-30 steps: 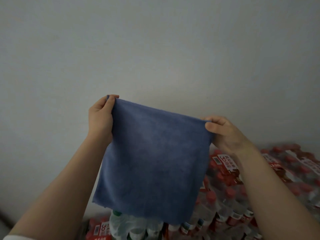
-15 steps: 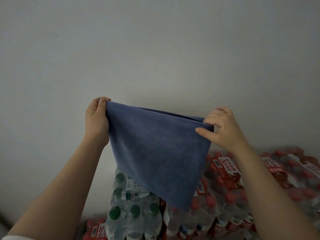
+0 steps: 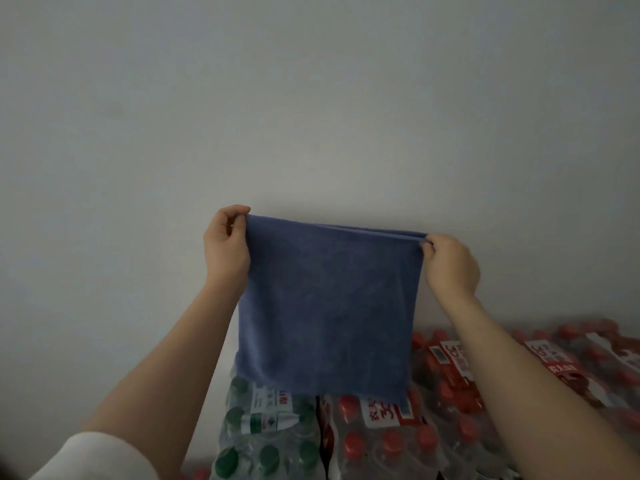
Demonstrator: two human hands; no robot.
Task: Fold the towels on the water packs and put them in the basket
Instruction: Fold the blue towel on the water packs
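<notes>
Head view: folding step in hand. Blue towel (image 3: 325, 306) held up in air before pale wall (image 3: 311, 98), doubled once, two layers visible along top edge. Left hand (image 3: 227, 249) and right hand (image 3: 450, 265) raised, arms extended, fingers pinching top corners. Lower edge hangs just above water packs: green-capped bottles (image 3: 263, 434) near left, red-capped bottles (image 3: 467, 382) right. Next move likely: bring corners together for another fold. Basket not visible.

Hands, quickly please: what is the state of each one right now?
Left hand: closed, pinching the top left corner of the blue towel.
Right hand: closed, pinching the towel's top right corner.
</notes>
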